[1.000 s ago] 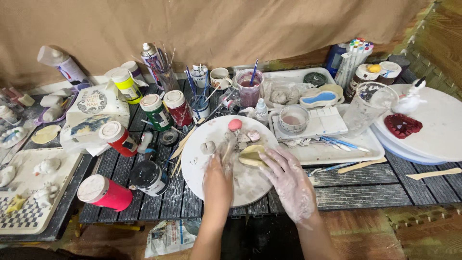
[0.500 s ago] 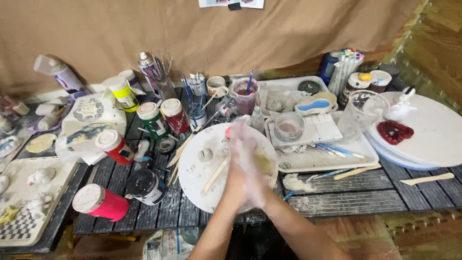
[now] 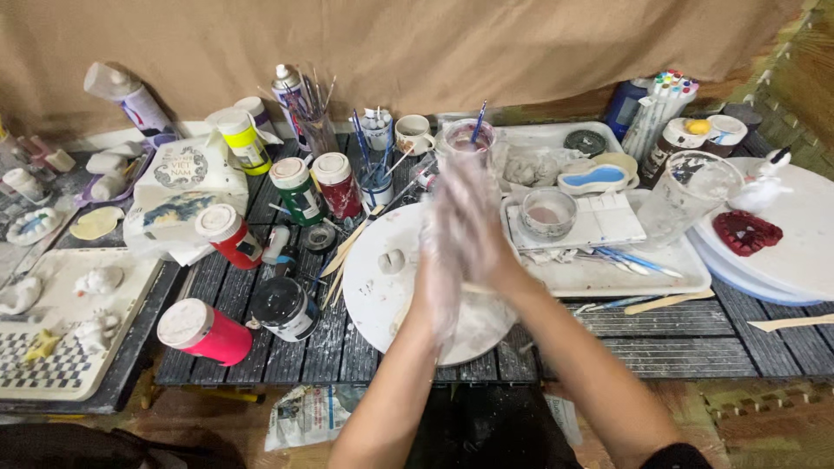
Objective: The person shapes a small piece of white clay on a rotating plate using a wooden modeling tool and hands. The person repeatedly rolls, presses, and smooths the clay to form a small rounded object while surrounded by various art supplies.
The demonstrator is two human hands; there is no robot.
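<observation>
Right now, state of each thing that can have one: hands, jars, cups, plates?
hands: pressed palm to palm above the round white board, clay-smeared
red-lidded jar: upright, capped
green jar: upright, capped
pink jar: lying on its side, capped
clear cup: upright, smeared
small bowl: upright, open
clay lump: loose on the board

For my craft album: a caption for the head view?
Clay-dusted left hand and right hand pressed together above a round white board.

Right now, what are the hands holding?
Cannot be told. The left hand and right hand are pressed palm to palm above the white plate, hiding anything between.
</observation>
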